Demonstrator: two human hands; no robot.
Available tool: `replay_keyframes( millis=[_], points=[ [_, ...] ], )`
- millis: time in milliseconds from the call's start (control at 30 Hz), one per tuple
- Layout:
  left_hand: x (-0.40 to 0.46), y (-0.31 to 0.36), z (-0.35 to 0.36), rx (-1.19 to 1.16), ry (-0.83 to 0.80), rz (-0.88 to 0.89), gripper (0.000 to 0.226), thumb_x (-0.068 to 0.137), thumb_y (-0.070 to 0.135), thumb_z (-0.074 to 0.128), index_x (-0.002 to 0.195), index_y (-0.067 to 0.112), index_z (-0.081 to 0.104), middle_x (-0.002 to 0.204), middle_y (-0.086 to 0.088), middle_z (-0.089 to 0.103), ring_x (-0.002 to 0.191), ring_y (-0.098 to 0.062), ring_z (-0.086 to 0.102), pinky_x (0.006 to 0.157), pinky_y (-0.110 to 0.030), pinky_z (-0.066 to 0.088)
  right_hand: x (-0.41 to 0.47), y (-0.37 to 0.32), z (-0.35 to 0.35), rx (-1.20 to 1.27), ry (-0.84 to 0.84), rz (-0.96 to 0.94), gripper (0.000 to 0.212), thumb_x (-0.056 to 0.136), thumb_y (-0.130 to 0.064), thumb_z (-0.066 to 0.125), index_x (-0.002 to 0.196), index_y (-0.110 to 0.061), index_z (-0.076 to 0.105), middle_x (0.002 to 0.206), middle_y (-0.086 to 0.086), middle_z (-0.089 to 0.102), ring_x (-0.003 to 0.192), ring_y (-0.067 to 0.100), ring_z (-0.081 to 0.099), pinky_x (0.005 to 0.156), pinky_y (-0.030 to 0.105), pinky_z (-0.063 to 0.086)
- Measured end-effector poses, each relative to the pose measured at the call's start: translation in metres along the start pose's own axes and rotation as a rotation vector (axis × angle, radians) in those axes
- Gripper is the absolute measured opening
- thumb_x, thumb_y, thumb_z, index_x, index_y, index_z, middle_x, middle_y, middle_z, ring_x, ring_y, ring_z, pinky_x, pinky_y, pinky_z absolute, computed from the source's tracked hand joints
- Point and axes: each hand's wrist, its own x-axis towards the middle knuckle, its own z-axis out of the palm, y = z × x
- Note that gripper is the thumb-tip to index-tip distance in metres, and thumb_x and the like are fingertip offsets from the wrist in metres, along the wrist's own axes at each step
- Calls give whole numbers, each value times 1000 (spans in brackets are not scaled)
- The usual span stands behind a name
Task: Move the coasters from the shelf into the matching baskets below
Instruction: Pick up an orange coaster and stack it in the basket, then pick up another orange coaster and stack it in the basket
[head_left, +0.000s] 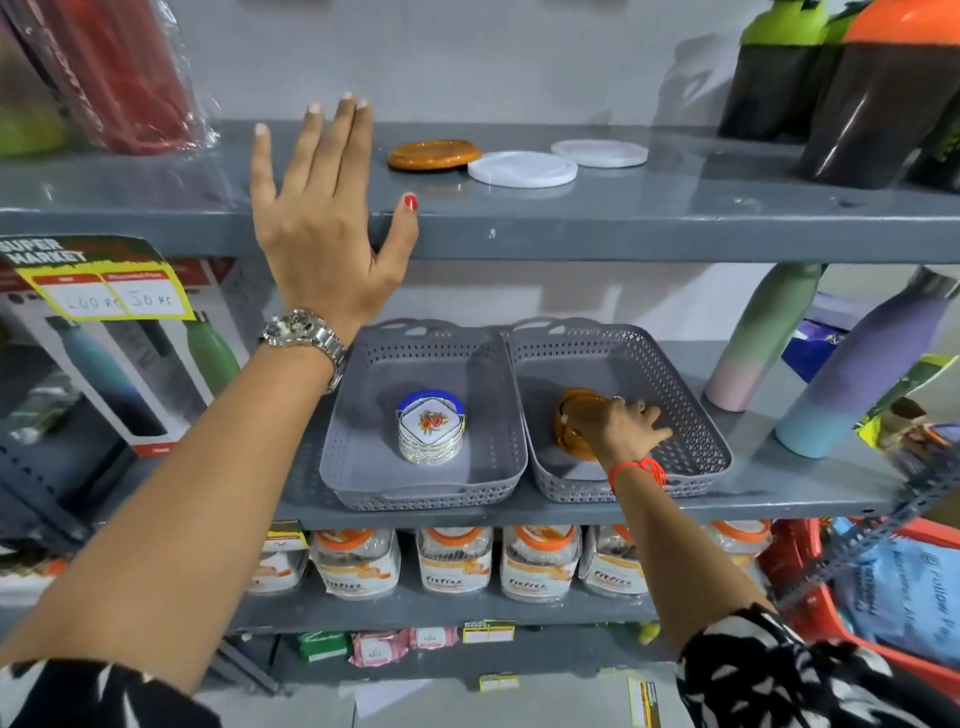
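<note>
Brown coaster (435, 154) flat on shelf (675, 208)

right hand (626, 423) in right basket (696, 410), left hand (324, 218) raised

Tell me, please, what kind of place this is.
Most likely a shop. A price tag reading "Super Market" sits on a boxed bottle, grey metal shelves carry rows of bottles, and identical packaged jars stand in a row lower down.
</note>
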Motion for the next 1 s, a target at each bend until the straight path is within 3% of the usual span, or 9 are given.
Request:
replay_keyframes(
  millis=[167, 300, 467, 600, 700, 800, 900, 1000],
  points=[
    [1, -1, 0, -5, 18, -10, 66, 96, 52, 24, 141, 9, 46, 143, -4, 49, 133, -23, 43, 112, -50, 22, -4, 1, -3, -52, -16, -74, 73, 80, -67, 51, 122, -8, 59, 135, 12, 50, 130, 35, 33, 107, 58, 23],
    [2, 0, -2, 3, 3, -15, 64, 96, 51, 27, 141, 9, 46, 143, -5, 49, 133, -23, 44, 112, -49, 20, -18, -6, -15, 56, 123, -110, 43, 85, -39, 56, 115, -9, 63, 129, 15, 54, 123, 37, 38, 102, 54, 33],
    [2, 3, -6, -16, -18, -23, 60, 94, 45, 36, 139, 6, 47, 142, -8, 49, 132, -25, 45, 113, -49, 19, -70, -25, -69, 266, 548, -346, 36, 82, -40, 57, 109, -16, 66, 115, 9, 64, 107, 34, 49, 89, 45, 38],
    [2, 3, -9, -24, -37, -20, 60, 94, 44, 36, 137, 4, 49, 139, -10, 52, 129, -28, 47, 112, -48, 20, -114, -37, -132, 442, 1149, -589, 19, 79, -34, 59, 79, -21, 72, 75, 1, 69, 74, 29, 56, 68, 36, 38],
    [4, 4, -11, -37, -57, -31, 61, 93, 44, 36, 137, 3, 49, 138, -11, 52, 128, -28, 48, 112, -47, 20, -125, -51, -181, 467, 1309, -662, 19, 78, -36, 61, 73, -21, 71, 70, 0, 67, 69, 29, 55, 67, 37, 37],
    [4, 6, -13, -55, -70, -44, 61, 93, 43, 37, 137, 3, 49, 139, -11, 51, 129, -28, 47, 112, -44, 17, -124, -81, -223, 404, 1182, -701, 31, 73, -47, 57, 83, -23, 72, 80, -2, 70, 81, 30, 57, 73, 37, 33],
    [4, 5, -14, -60, -91, -50, 62, 92, 44, 37, 137, 2, 49, 139, -12, 51, 129, -28, 48, 113, -44, 17, -112, -122, -252, 194, 710, -722, 56, 72, -63, 54, 103, -19, 69, 103, 2, 70, 104, 31, 52, 83, 40, 35],
    [5, 5, -16, -62, -108, -53, 63, 92, 44, 37, 137, 2, 49, 140, -12, 51, 129, -28, 47, 113, -44, 17, -100, -160, -268, 106, 340, -760, 71, 67, -74, 59, 104, -13, 63, 117, 6, 65, 120, 30, 45, 98, 46, 33]
  ],
)
